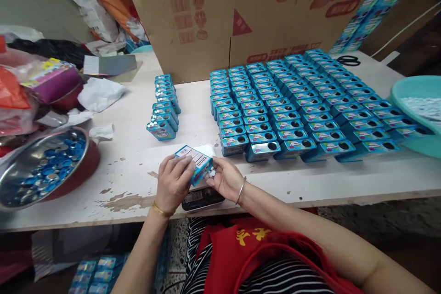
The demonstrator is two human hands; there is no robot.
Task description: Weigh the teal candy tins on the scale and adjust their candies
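The left hand (172, 181) closes its fingers around a small blue rectangular tin with a white label (193, 161), held tilted just above the near edge of the worn white table (131, 165). The right hand (225, 178) is loosely curled, cupping small white pieces (211, 173) against the tin's end. Rows of matching blue tins with round holes (296, 110) stand well beyond.

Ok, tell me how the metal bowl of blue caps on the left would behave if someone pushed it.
The metal bowl looks rigid, so it would probably slide rather than flex. It sits tilted on the table, so it may rock. The loose blue caps would likely shift and rattle.
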